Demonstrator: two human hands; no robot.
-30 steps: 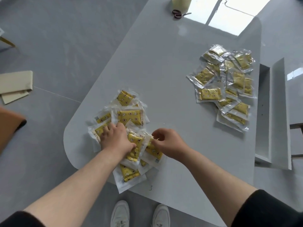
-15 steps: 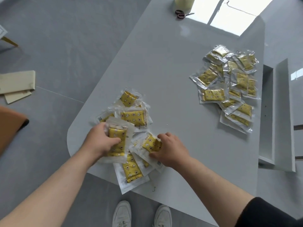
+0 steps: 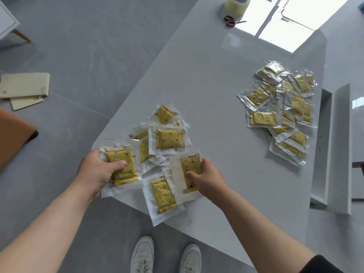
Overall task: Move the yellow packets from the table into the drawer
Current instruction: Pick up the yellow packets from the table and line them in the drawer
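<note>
L hand [image 3: 96, 172] grips yellow packet [image 3: 123, 168] at surface [image 3: 216, 95] edge, thumb across its front, fingers curled under. R hand [image 3: 209, 179] fingers clamp on 2nd packet [image 3: 192, 170] in near pile. Drawer [image 3: 341, 134] open, well apart at right.

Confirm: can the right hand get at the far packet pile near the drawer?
Probably yes: only bare table lies between the right hand and the far pile. But it grips a packet, so it would arrive full.
</note>
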